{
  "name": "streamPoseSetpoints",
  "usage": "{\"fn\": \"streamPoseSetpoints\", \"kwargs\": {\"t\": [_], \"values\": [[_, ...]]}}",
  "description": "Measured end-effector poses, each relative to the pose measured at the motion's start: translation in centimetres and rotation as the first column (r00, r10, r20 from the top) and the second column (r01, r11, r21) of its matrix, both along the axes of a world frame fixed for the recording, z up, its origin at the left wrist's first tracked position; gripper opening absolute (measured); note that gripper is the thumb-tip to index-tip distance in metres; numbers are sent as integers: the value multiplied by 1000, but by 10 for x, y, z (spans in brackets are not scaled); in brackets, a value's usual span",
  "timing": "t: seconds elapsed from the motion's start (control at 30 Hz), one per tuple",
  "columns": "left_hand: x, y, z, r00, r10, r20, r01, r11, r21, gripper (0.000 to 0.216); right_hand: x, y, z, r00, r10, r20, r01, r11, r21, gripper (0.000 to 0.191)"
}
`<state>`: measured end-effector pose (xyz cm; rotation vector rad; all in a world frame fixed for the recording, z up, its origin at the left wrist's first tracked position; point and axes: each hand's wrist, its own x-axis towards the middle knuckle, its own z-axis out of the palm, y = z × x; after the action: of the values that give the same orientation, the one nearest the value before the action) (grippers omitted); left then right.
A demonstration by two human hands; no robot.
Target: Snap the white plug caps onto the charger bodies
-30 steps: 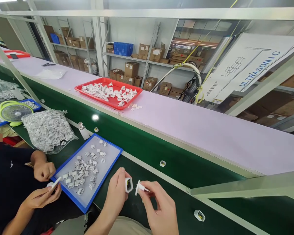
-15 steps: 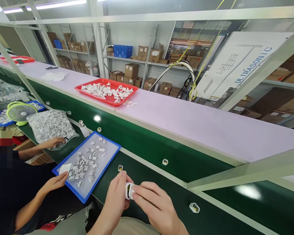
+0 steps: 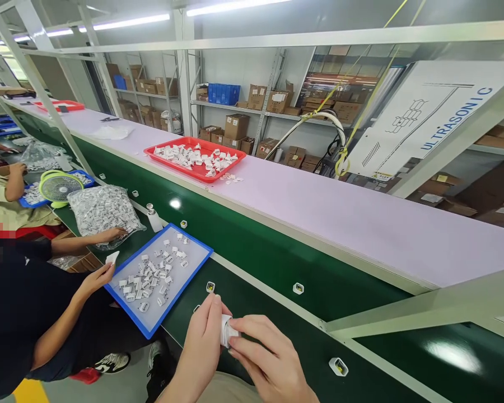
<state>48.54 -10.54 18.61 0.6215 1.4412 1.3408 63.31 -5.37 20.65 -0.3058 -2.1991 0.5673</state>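
My left hand (image 3: pixel 202 344) is closed around a small white plastic charger housing (image 3: pixel 225 330), held above the green bench. The fingertips of my right hand (image 3: pixel 269 354) pinch a small white end piece (image 3: pixel 233 332) against the housing's open end; whether it is seated I cannot tell. Beyond my left hand stands an open white housing (image 3: pixel 210 287) with yellow inside, and another is partly hidden by that hand. One more open housing (image 3: pixel 298 288) is on the green belt, and another (image 3: pixel 339 366) lies to the right of my right hand.
A blue-rimmed tray (image 3: pixel 159 323) of white plug parts is at my left. Beside it a co-worker's hand (image 3: pixel 97 280) holds a white piece; the other touches a clear bag (image 3: pixel 103 210) of parts. A red tray (image 3: pixel 210 178) sits on the raised shelf; a metal post (image 3: pixel 403 319) slants at right.
My right fingers have brought the white end piece over the housing's opening, and the yellow inside no longer shows. The view has shifted slightly left. The co-worker's hand with the white piece has moved.
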Motion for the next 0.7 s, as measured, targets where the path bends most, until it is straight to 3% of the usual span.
{"fn": "streamPoseSetpoints", "kwargs": {"t": [0.07, 0.17, 0.27, 0.33, 0.47, 0.7], "values": [[1, -2, 1, 999, 13, -51, -11, 999, 32, 55, -5, -8, -7, 989, -135, -53, 129, 987, -97, 24], [1, -3, 5, 997, 28, -65, -23, 997, 76, 52, -11, -17, -14, 943, -333, -15, 315, 904, -288, 20], [1, -3, 7, 998, 19, -63, -10, 991, 137, 49, -13, -17, -15, 938, -335, 84, 339, 846, -411, 16], [1, -3, 6, 998, 16, -56, -6, 986, 164, 48, -11, -15, -13, 955, -287, 74, 292, 867, -404, 15], [2, -2, 4, 999, 14, -32, -8, 984, 178, 47, -4, -12, -11, 964, -265, -19, 251, 931, -265, 18], [6, -3, 5, 996, -22, -89, 37, 984, 175, 47, -1, -15, -11, 941, -338, -34, 330, 933, -143, 26]]}}
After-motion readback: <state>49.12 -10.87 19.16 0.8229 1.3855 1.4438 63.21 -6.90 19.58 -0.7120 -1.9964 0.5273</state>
